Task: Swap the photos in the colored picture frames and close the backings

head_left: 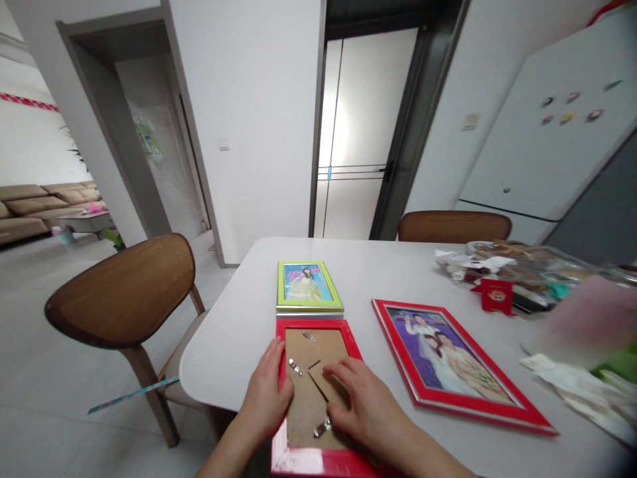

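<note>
A red picture frame (pixel 281 431) lies face down at the table's near edge, its brown backing board (pixel 303 415) showing small metal fittings and a dark angled slit. My left hand (pixel 266 392) grips the frame's left side, fingers along the outer edge and thumb toward the board. Across the board's right part rests my right hand (pixel 361 398), fingers bent and apart, the thumb close to the lower metal clip (pixel 322 427). Part of the frame's right side is hidden under this hand. Just beyond lies a yellow-green picture frame (pixel 308 285) with a photo, seemingly stacked on another frame.
To the right, a red-framed wedding photo (pixel 448 358) lies face up on the white table (pixel 229 345). Farther right are a small red box (pixel 496 295), clear plastic packages (pixel 527 259), white tissues (pixel 572 385) and a blurred pink shape (pixel 587 318). Wooden chairs (pixel 124 292) stand left and behind.
</note>
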Available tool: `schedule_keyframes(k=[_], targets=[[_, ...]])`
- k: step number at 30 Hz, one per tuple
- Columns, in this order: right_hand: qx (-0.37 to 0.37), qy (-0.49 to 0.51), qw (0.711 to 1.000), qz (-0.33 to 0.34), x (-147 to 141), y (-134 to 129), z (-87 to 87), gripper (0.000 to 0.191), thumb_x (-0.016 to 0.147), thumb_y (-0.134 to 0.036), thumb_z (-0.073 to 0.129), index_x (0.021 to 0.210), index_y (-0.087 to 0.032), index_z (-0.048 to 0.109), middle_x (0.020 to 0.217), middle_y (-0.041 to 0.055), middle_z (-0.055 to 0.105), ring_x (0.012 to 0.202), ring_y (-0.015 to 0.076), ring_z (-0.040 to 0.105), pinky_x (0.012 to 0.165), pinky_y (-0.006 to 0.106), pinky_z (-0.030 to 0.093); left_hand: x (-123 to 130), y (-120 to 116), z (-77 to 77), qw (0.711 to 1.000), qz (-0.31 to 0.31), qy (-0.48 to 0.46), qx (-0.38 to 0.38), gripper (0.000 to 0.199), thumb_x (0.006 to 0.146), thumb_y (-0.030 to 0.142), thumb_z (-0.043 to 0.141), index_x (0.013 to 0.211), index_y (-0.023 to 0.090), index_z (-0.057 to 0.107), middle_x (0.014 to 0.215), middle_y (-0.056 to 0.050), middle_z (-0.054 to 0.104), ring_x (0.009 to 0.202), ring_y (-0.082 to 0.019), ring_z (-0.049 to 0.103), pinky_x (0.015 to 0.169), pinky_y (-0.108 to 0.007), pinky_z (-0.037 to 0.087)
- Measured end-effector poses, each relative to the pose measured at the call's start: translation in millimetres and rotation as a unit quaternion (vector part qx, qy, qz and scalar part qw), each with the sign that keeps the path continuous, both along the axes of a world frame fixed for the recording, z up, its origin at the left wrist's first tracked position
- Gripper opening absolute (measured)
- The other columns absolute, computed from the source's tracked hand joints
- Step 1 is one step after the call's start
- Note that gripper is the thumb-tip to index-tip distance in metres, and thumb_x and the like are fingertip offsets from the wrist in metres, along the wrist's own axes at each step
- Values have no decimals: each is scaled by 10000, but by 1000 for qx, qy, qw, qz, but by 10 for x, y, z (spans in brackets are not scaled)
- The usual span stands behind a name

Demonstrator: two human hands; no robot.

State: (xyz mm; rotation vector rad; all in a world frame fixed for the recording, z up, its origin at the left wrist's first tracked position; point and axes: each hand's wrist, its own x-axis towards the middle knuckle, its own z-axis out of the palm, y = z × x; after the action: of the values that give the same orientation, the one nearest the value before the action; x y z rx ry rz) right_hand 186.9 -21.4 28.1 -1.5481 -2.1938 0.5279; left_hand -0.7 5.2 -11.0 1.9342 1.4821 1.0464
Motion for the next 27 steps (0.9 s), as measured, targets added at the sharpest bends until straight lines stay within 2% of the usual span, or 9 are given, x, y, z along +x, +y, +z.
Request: schedule_keyframes(k=[5, 8, 11, 13, 16, 22, 27], targets=[[6, 13, 1000, -17, 24, 30, 127, 355, 606, -200, 525, 958, -183, 572, 896, 68, 535, 832, 182, 499, 749, 287, 387, 33, -30, 140, 999, 5, -40, -16, 387, 712, 229, 487, 1091, 154, 511, 1215, -102, 474, 1142, -218, 398, 977, -388, 274], [30, 31, 999, -19, -15, 18, 261, 350, 614, -208, 531, 961, -188, 566, 913, 63, 533, 854, 182, 496, 770, 298, 385, 99, -68, 280, 990, 19, -135, -39, 244, 688, 289, 534, 887, 167, 603, 1171, -87, 510, 1114, -233, 420, 950, -354, 299], [47, 68, 997, 9, -84, 7, 380, 340, 634, -201, 524, 972, -193, 554, 936, 57, 528, 861, 168, 496, 773, 288, 390, 111, -77, 376, 959, 36, -263, -94, 201, 686, 362, 519, 722, 171, 568, 849, -37, 642, 821, -202, 585, 733, -296, 448], [51, 91, 994, 20, -84, 24, 400, 325, 669, -224, 505, 991, -192, 541, 954, 59, 530, 862, 162, 499, 765, 280, 398, 30, -64, 395, 946, 52, -294, -124, 229, 698, 404, 481, 688, 179, 522, 638, 12, 625, 605, -165, 589, 562, -258, 458], [49, 78, 996, -21, 39, 98, 298, 337, 722, -271, 454, 1039, -175, 515, 960, 77, 538, 835, 168, 516, 732, 283, 410, -238, -42, 378, 931, 87, -319, -153, 237, 672, 420, 499, 671, 183, 492, 557, 44, 586, 515, -136, 555, 487, -223, 423], [14, -57, 991, -123, 344, 222, -73, 427, 706, -285, 448, 1106, -141, 482, 967, 111, 554, 867, 208, 535, 761, 303, 390, -871, -27, 309, 924, 138, -296, -198, 248, 592, 405, 566, 659, 174, 508, 521, 39, 574, 459, -132, 530, 439, -213, 390], [-4, -75, 988, -134, 332, 247, -136, 507, 683, -209, 425, 1178, -105, 411, 1001, 137, 572, 913, 217, 535, 790, 295, 378, -1106, 72, 224, 940, 167, -222, -198, 258, 611, 387, 527, 754, 173, 520, 533, 32, 586, 497, -154, 557, 473, -231, 412]])
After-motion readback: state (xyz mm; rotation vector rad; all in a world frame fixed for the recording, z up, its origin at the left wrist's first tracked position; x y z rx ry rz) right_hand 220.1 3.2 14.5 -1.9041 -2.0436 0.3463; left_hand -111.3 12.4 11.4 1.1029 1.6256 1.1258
